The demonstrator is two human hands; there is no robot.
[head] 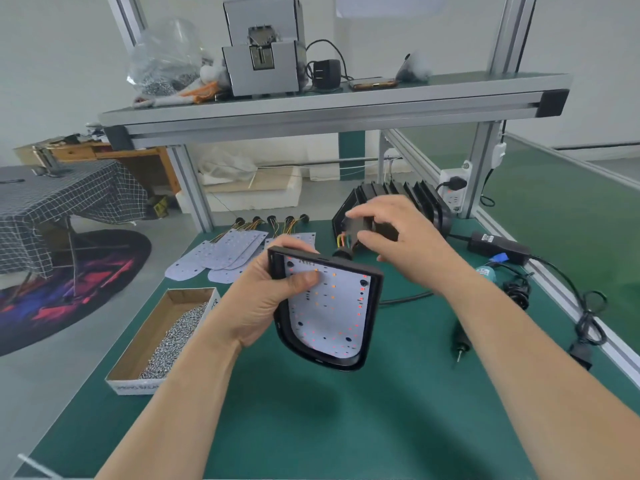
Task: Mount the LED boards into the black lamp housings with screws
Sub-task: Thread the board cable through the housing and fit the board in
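My left hand (263, 299) grips a black lamp housing (372, 306) above the green table, tilted up, thumb lying on the white LED board (332, 306) seated inside it. Yellow, red and green wires (343, 241) run from the housing's top edge to a small black part (367, 226). My right hand (401, 240) is just behind the housing, its thumb and curled fingers pinching that black part. More black housings (419, 197) stand in a row behind my right hand. Several loose LED boards (225, 254) with wires lie fanned at the back left.
An open cardboard box of screws (166, 337) sits at the left. An electric screwdriver (460, 341) lies at the right, with its cable, a power adapter (495, 245) and a power strip (453, 181) beyond. A shelf (311, 109) overhead carries a screw feeder (263, 60).
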